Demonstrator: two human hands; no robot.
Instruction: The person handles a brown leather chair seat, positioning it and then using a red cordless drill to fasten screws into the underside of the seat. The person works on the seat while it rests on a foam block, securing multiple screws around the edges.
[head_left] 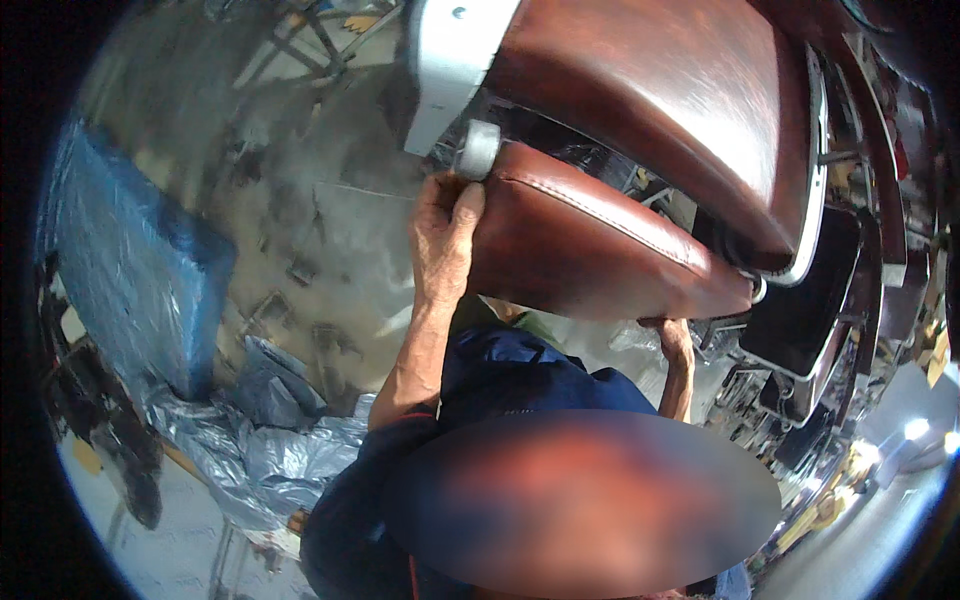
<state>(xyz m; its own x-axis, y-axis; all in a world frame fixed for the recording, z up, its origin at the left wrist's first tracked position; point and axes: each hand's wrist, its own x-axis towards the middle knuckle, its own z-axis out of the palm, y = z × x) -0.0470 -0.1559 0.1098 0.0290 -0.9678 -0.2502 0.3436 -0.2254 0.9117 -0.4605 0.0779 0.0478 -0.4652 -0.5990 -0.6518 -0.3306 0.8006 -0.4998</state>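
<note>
A brown padded cushion (590, 245) is shown held up at the middle of the view, below a larger brown pad (650, 100) with a chromed rim. The cushion is gripped by a co-worker in dark blue. The hand at picture left (445, 240) is closed on the cushion's left end, with the thumb laid on the top edge, just under a grey roller (478, 150) and a grey bracket (450, 60). The hand at picture right (677, 340) is curled under the cushion's lower right edge. The wearer's own hands are outside the view.

Open concrete floor (330, 220) is seen to the left of the cushion. It is bounded further left by a blue wrapped block (120, 270) and, lower down, by crumpled grey sheeting (260, 450). To the right, the space is crowded by black chairs (800, 310) with chromed frames, set close beside the cushion's right end.
</note>
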